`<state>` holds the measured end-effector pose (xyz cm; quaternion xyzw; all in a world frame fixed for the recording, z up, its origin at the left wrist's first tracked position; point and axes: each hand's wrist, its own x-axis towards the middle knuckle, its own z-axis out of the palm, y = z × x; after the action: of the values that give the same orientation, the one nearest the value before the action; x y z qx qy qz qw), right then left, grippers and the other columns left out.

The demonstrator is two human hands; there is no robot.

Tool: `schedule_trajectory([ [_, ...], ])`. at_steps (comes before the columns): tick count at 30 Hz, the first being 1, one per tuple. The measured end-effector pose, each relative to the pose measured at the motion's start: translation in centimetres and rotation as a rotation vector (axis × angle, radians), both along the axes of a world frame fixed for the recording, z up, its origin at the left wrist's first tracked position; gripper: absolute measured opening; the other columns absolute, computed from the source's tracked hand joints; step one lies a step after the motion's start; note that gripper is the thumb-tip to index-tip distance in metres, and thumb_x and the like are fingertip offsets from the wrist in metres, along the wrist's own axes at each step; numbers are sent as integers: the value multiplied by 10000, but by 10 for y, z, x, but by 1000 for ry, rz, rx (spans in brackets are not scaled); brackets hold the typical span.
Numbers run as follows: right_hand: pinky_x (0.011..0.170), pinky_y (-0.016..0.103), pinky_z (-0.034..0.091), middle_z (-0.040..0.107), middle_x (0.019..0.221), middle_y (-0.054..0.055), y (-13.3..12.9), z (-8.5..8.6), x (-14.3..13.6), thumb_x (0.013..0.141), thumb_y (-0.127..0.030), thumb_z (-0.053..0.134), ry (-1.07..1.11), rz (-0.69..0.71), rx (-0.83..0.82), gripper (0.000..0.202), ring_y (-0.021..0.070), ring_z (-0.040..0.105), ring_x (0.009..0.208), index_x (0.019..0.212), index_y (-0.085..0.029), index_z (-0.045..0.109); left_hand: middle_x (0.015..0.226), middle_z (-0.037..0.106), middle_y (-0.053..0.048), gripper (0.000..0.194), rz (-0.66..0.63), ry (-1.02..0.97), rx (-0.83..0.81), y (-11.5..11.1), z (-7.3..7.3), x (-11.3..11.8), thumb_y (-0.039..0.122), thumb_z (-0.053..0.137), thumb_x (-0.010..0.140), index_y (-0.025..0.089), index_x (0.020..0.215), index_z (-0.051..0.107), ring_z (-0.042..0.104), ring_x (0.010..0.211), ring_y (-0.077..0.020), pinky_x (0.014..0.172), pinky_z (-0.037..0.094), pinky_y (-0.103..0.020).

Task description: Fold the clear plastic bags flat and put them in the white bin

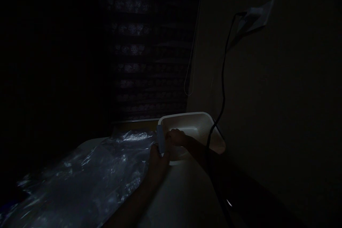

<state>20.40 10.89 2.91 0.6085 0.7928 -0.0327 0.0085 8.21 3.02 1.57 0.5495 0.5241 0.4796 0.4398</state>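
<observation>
In dim light, my left hand grips the lower end of a small flat grey-blue rectangular piece, held upright at the near left edge of a white plastic tub. Its exact kind is too dark to make out. My right hand reaches over the tub with its fingers curled, just to the right of that piece. Whatever is between those fingers is hidden, and I cannot tell whether they touch the piece. Crumpled clear plastic sheeting lies left of my left hand.
A pale tabletop spreads beneath the tub and sheeting. From a wall outlet a black cord hangs down across my right forearm. Behind is a window blind with a looped pull cord.
</observation>
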Motion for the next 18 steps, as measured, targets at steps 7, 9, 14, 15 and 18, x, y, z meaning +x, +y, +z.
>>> schedule_trajectory([
  [7, 750, 311, 437, 585, 1056, 68, -14, 11, 10, 630, -233, 559, -3, -98, -65, 322, 229, 537, 952, 947, -198, 608, 837, 570, -65, 294, -30, -41, -3, 0, -2, -3, 280, 472, 640, 154, 901, 421, 569, 723, -199, 623, 447, -322],
  [9, 743, 335, 436, 589, 1041, 81, -15, 10, 11, 617, -238, 578, 6, -126, -65, 328, 245, 538, 945, 940, -189, 606, 833, 574, -66, 315, -27, -58, -4, 0, -2, -3, 288, 480, 632, 149, 908, 423, 571, 711, -196, 609, 448, -314],
  [14, 759, 349, 422, 596, 1026, 85, -12, 4, 13, 591, -221, 602, 77, -114, -36, 309, 257, 534, 947, 897, -176, 620, 822, 572, -66, 297, -10, -46, -25, -1, 0, -3, 286, 477, 634, 154, 894, 421, 571, 705, -195, 591, 452, -311],
  [15, 759, 344, 422, 593, 1034, 82, -11, 4, 14, 603, -215, 590, 102, -103, -21, 302, 251, 536, 944, 902, -176, 619, 822, 570, -67, 288, -9, -44, -22, -1, 0, -3, 284, 476, 636, 154, 887, 420, 571, 704, -196, 588, 453, -312],
  [18, 759, 297, 425, 586, 1051, 70, -7, 4, 21, 677, -185, 510, 179, -70, 39, 264, 197, 545, 933, 923, -175, 607, 835, 565, -72, 272, -24, -49, -10, -2, 1, -3, 279, 474, 648, 157, 883, 412, 572, 704, -194, 576, 456, -305],
])
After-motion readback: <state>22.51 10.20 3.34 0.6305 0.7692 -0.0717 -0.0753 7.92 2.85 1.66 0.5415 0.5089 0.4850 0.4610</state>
